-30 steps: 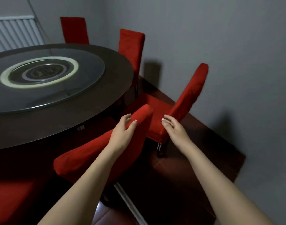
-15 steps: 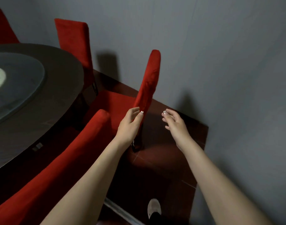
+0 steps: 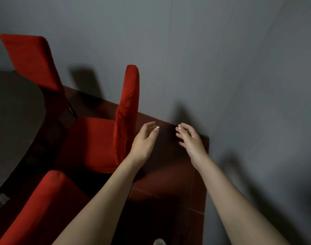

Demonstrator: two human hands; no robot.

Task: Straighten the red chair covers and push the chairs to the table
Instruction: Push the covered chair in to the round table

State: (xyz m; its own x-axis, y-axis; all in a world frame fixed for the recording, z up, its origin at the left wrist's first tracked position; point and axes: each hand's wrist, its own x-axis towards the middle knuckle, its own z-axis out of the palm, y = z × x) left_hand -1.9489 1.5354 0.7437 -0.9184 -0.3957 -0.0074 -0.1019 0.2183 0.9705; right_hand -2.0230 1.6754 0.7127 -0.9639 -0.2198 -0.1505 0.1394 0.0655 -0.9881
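A red-covered chair (image 3: 98,138) stands pulled out from the dark round table (image 3: 13,112), its backrest (image 3: 128,103) seen edge-on with wrinkled cover. My left hand (image 3: 144,140) hovers just right of that backrest, fingers relaxed, holding nothing. My right hand (image 3: 190,138) floats further right, near the wall, fingers loosely spread and empty. Another red chair back (image 3: 45,200) is at the lower left, close to the table. A third red chair (image 3: 32,61) stands at the far left by the table.
A grey wall (image 3: 221,68) runs close behind the middle chair and along the right. Dark red floor tiles (image 3: 168,174) lie between the chairs and the wall. A shoe tip (image 3: 159,242) shows at the bottom edge.
The view has swung right, off the table. My left hand has left the near chair's back and both hands now hover beside the middle chair's backrest.
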